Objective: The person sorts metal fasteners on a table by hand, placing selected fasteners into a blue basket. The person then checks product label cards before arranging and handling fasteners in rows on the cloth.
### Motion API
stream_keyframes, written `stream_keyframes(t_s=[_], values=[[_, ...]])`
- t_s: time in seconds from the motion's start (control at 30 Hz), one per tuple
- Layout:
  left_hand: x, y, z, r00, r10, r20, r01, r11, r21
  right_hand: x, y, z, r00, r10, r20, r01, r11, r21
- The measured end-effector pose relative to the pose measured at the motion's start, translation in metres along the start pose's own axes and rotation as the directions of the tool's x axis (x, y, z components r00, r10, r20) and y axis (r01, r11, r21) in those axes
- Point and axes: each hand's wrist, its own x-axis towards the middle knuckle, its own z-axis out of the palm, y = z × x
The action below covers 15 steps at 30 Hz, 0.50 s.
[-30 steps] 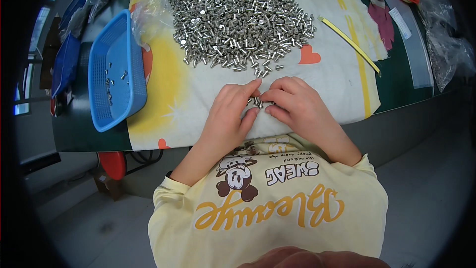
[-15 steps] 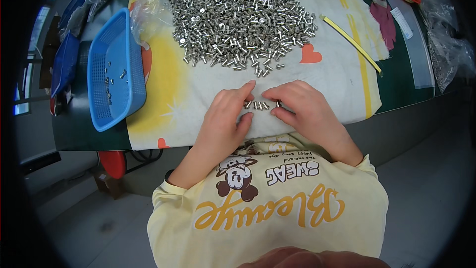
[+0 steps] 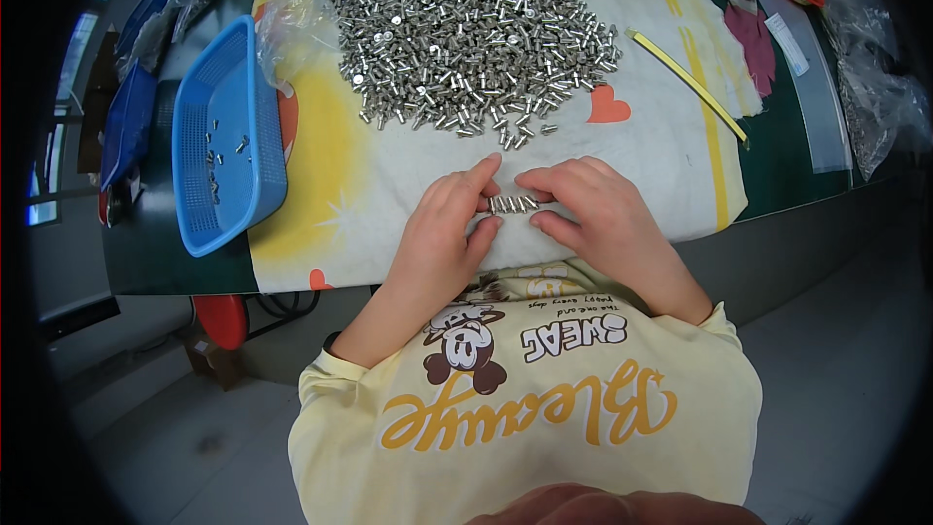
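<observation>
A short row of small silver, screw-like fasteners (image 3: 511, 204) lies side by side on the cloth between my hands. My left hand (image 3: 445, 219) borders the row's left end, its thumb and forefinger spread apart. At the other end, my right hand (image 3: 598, 209) has its thumb and forefinger apart, with the last fastener close to them. Neither hand is closed around a piece; some curled fingers are hidden. Just beyond my fingertips spreads a large pile of the same fasteners (image 3: 476, 39), several strays along its near edge.
At left stands a blue plastic basket (image 3: 267, 165) with several loose fasteners inside. The patterned cloth (image 3: 661, 165) covers the green table (image 3: 792, 151). A yellow strip (image 3: 690, 87) lies at right. Clear plastic bagging (image 3: 301, 19) borders the pile; a red stool (image 3: 222, 321) is below.
The fasteners between my hands have come together into a tighter row. The piece that was at my right fingertips now sits against the others. Both hands have barely shifted.
</observation>
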Motion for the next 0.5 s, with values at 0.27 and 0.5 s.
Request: stream_keyframes(t_s=[0.27, 0.5], values=[[-0.0003, 0.0000, -0.0030, 0.999, -0.047, -0.016, 0.046, 0.998, -0.030, 0.0008, -0.0014, 0.0056, 0.999, -0.003, -0.034, 0.002, 1.000, -0.022], [-0.0001, -0.0010, -0.0026, 0.999, -0.051, -0.018, 0.050, 0.998, -0.024, 0.0003, -0.0019, 0.0048, 1.000, 0.008, -0.001, -0.008, 1.000, -0.027]])
